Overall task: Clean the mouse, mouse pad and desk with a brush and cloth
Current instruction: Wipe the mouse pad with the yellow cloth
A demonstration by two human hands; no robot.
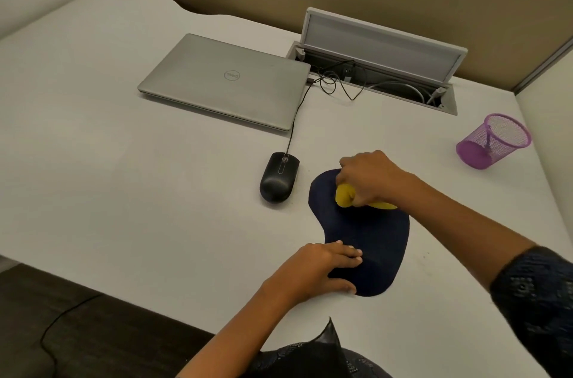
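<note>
Left hand (322, 269) lay flat, pinning mouse pad (369, 238) to the surface (155, 191) while right hand (372, 176), fisted around yellow cloth (344, 195), scrubbed its far end.

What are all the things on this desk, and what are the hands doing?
laptop: one, silver, shut, far side of the desk
mouse: one, black, wired, left of the mouse pad
mouse pad: one, dark blue, near middle of the desk
cloth: one, yellow, bunched on the mouse pad
pen cup: one, purple mesh, tipped on its side at right
cable box: one, grey, lid up, cables inside
desk: one, white
right hand: grips the cloth
left hand: flat on the mouse pad's near edge
</note>
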